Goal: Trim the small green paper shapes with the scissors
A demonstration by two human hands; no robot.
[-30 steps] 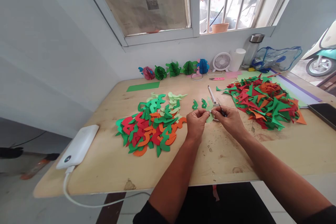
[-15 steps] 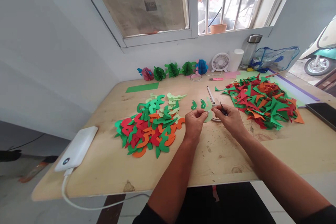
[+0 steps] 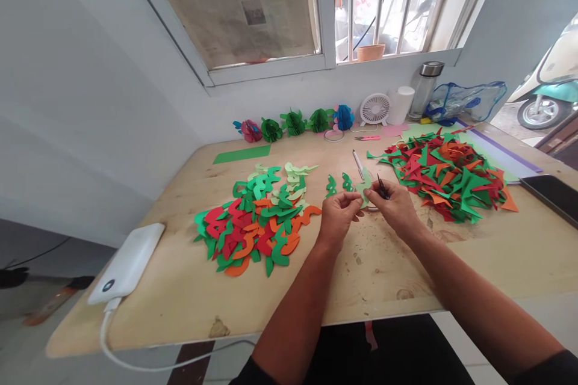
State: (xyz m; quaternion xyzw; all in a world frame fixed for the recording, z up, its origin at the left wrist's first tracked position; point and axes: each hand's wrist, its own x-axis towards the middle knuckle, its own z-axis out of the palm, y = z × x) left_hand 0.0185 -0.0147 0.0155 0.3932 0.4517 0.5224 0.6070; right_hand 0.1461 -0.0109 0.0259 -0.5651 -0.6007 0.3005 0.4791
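Pinching pale-green paper point(image 3: 365, 182): your left hand point(image 3: 339, 216) and right hand point(image 3: 395, 204), fingers point(image 3: 372, 194) closed on it over the surface point(image 3: 180, 289); your right also grips a dark pointed tool point(image 3: 383, 188).
Pouch point(image 3: 451, 109): clear, blue-edged, something blue point(image 3: 473, 103) inside, at the surface's back right.
Bottle point(image 3: 421, 95): clear, metallic-lidded, just beside the pouch; contents unclear.
Pot point(image 3: 371, 53): orange-brown, at the barred window point(image 3: 380, 0); contents hidden.

The paper point(image 3: 365, 180) is a small, pale green cutout with curved edges. It stands tilted between the fingers of the left hand point(image 3: 335, 216) and right hand point(image 3: 398, 207), its upper end showing above the fingertips and its lower part partly covered by them. The tool point(image 3: 383, 188) is dark and slim, tucked in the right hand, its narrow end pointing up and away, just right of the paper.
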